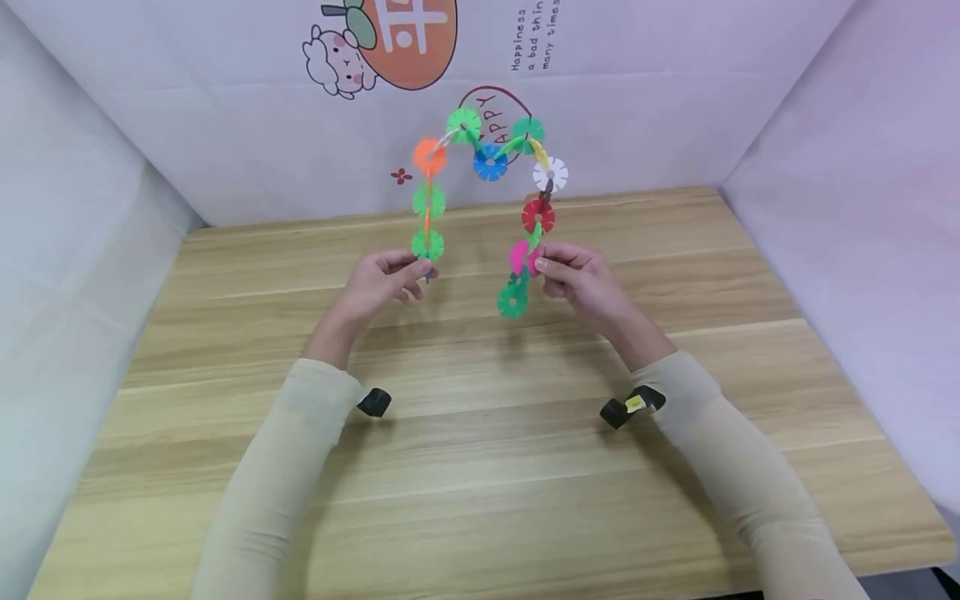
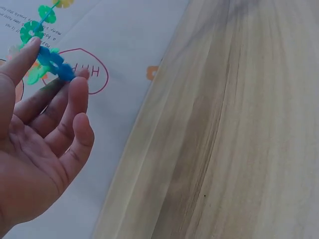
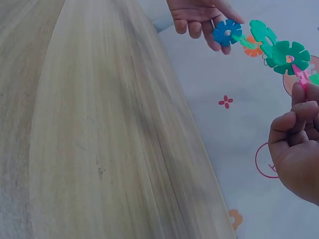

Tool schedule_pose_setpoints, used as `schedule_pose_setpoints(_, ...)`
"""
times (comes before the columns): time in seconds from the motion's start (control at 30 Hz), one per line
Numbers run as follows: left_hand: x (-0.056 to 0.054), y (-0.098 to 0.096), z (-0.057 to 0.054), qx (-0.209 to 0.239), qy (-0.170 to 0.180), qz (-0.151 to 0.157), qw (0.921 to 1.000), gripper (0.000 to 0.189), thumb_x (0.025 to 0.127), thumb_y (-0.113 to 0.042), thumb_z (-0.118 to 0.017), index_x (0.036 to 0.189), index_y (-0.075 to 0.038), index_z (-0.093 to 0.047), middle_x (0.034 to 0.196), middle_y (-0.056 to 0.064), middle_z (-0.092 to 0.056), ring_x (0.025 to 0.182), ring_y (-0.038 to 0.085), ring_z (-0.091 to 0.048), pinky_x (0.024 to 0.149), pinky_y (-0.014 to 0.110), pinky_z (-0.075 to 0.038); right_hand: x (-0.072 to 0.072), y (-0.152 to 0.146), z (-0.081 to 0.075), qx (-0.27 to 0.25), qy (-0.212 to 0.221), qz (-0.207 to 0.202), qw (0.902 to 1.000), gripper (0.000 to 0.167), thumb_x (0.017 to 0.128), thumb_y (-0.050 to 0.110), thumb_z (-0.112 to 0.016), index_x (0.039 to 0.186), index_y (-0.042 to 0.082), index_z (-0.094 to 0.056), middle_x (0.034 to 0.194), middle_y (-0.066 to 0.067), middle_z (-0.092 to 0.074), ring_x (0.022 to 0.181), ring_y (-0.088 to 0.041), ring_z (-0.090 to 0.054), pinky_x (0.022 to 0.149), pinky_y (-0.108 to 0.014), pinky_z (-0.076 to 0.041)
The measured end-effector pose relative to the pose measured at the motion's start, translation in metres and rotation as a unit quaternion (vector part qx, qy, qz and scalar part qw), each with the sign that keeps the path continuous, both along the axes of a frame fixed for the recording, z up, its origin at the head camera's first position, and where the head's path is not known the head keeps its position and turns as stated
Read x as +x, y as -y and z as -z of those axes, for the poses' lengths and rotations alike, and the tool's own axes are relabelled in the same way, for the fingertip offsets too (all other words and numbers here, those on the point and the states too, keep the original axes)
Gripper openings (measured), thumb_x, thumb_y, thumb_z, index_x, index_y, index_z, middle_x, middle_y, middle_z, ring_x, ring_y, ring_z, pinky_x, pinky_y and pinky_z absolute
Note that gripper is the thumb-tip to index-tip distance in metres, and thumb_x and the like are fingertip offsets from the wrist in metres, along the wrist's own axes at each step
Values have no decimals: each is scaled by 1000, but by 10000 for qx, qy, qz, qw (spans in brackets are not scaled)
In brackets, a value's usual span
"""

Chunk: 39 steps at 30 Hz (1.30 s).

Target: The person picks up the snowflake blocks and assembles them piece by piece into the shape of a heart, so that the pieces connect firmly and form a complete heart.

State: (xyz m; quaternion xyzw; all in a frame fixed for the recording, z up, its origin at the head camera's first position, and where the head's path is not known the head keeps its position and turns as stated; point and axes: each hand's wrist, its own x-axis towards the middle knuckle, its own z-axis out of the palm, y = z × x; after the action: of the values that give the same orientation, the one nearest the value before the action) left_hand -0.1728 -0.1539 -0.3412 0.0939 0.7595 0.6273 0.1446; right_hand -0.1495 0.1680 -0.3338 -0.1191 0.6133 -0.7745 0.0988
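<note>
A chain of slotted plastic snowflake discs [image 1: 491, 162] arches above the table between both hands. Orange, several green, blue, white, red and pink discs are linked edge to edge. At its left end, the left hand [image 1: 386, 279] pinches a blue disc [image 2: 55, 64] between thumb and fingers, just below a green disc [image 1: 428, 246]. The right hand [image 1: 581, 279] pinches the pink disc [image 1: 522, 259] near the other end. Below that pink piece hang dark green discs [image 1: 513, 302], the lowest one free. The two ends of the chain stand apart from each other.
The wooden table [image 1: 480, 467] spreads beneath both arms. Behind it rises a white backdrop [image 1: 637, 108] with printed cartoons and lettering, and white sheets [image 1: 67, 208] flank both sides. A small black camera is strapped at each wrist.
</note>
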Motion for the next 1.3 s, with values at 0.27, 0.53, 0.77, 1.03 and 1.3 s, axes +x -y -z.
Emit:
schedule_pose_setpoints(0.27,7,-3,1,372,-269,11,9989,29,104,-26,-69,122,-4,-72,108,8,-79,81,22,-67,69,28,-55,-1,-2,7,336,-60,260,9991,27,105,-1,-57,97,16,-76,86,2,-68,61,-9,-43,58,-20,-39)
schedule_pose_setpoints(0.53,12,-14,2,879,-579,-157,9943,23,102,-16,-70,121,-2,-72,106,8,-79,75,14,-61,62,22,-51,-1,-6,12,619,-199,5,9979,26,104,-3,-52,108,14,-72,95,-5,-64,71,-12,-53,65,-22,-49)
schedule_pose_setpoints(0.77,16,-17,2,1120,-548,-322,9917,32,103,-13,-68,130,5,-67,101,-3,-79,75,14,-59,61,21,-50,5,-9,14,1876,-739,-775,9764,42,94,-8,-60,136,-4,-55,113,-8,-67,103,-26,-67,83,-27,-59)
schedule_pose_setpoints(1.03,19,-22,6,1539,-541,-454,9856,30,105,-12,-65,130,4,-66,105,-2,-80,77,13,-60,62,21,-51,3,3,22,1476,10,-195,9889,29,97,-6,-66,125,4,-64,97,1,-73,81,-10,-66,76,-25,-59)
schedule_pose_setpoints(1.3,22,-29,7,1841,-548,-652,9792,26,105,-15,-65,126,0,-70,105,-3,-80,79,12,-62,63,22,-51,3,8,28,1712,341,278,9843,4,101,4,-68,104,3,-71,89,-2,-73,67,-10,-58,65,-22,-54)
